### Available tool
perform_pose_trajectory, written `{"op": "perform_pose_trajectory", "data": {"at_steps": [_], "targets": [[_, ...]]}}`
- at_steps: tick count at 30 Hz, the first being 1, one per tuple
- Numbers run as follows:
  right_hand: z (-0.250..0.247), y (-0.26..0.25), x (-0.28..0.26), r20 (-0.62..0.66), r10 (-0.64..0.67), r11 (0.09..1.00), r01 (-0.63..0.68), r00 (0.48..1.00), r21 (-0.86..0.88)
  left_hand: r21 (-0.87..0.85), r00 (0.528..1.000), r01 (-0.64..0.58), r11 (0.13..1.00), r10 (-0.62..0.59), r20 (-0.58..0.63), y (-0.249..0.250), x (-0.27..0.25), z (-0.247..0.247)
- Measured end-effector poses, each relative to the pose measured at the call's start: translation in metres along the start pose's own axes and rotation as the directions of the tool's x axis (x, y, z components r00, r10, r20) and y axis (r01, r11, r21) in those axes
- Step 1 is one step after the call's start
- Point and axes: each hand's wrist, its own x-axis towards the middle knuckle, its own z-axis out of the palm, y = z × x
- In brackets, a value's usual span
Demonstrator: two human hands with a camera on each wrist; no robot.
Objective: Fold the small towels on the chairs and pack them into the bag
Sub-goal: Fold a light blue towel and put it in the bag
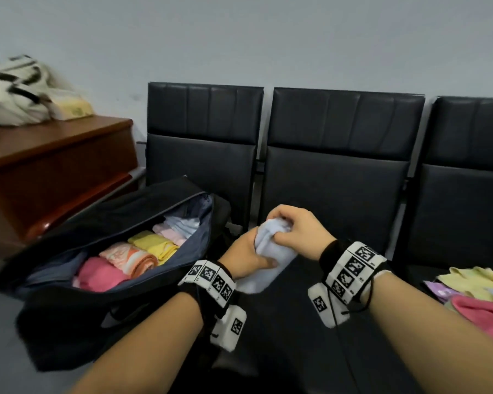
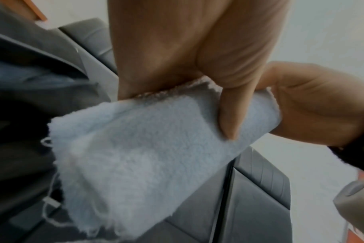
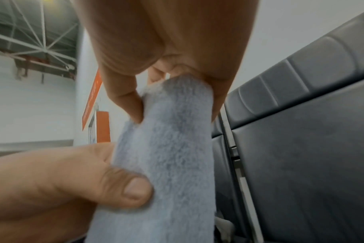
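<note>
A pale blue towel [image 1: 264,261], fluffy and rolled into a thick bundle with a frayed loose end, is hanging in the air above the middle chair seat [image 1: 310,331], just right of the open black bag [image 1: 69,331]. The left hand [image 1: 246,258] is gripping its middle, thumb pressing across the front. The right hand [image 1: 298,226] is pinching the upper end, fingers curling tightly into the pile. Rolled towels [image 1: 125,261] are lying in the bag; loose towels [image 1: 478,294] are lying on the right-hand seat.
</note>
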Motion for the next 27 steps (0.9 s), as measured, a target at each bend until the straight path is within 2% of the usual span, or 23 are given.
{"op": "perform_pose_trajectory", "data": {"at_steps": [3,6,9,12,14,17,22,25,27], "targets": [[0.011,-0.016,0.015,-0.055,-0.017,0.996,0.021,0.998,0.083,0.041,1.0,-0.003,0.999,0.004,-0.029,0.006,-0.011,-0.033],[0.032,-0.026,0.036,-0.102,0.018,0.987,-0.001,0.995,0.163,-0.012,0.989,0.102,0.995,-0.102,-0.109,0.001,-0.023,-0.067],[0.057,-0.029,0.063,-0.106,0.051,0.97,-0.024,0.993,0.243,-0.147,0.963,0.151,0.978,-0.179,-0.203,-0.013,-0.032,-0.099],[0.083,-0.033,0.091,-0.069,0.126,0.937,-0.096,0.99,0.336,-0.344,0.943,0.151,0.927,-0.24,-0.233,-0.031,-0.04,-0.125],[0.103,-0.033,0.109,-0.003,0.183,0.896,-0.166,0.983,0.411,-0.522,0.926,0.14,0.841,-0.298,-0.233,-0.044,-0.043,-0.137],[0.135,-0.029,0.132,0.135,0.26,0.851,-0.293,0.956,0.437,-0.708,0.882,0.141,0.691,-0.413,-0.227,-0.065,-0.039,-0.152],[0.185,-0.003,0.167,0.315,0.305,0.834,-0.412,0.899,0.368,-0.886,0.722,0.226,0.405,-0.68,-0.126,-0.118,-0.02,-0.167],[0.209,0.013,0.191,0.367,0.368,0.828,-0.481,0.854,0.288,-0.932,0.628,0.275,0.234,-0.779,-0.011,-0.15,-0.013,-0.172],[0.226,0.023,0.207,0.409,0.399,0.819,-0.52,0.821,0.243,-0.935,0.576,0.321,0.152,-0.815,0.065,-0.167,-0.007,-0.179]]}}
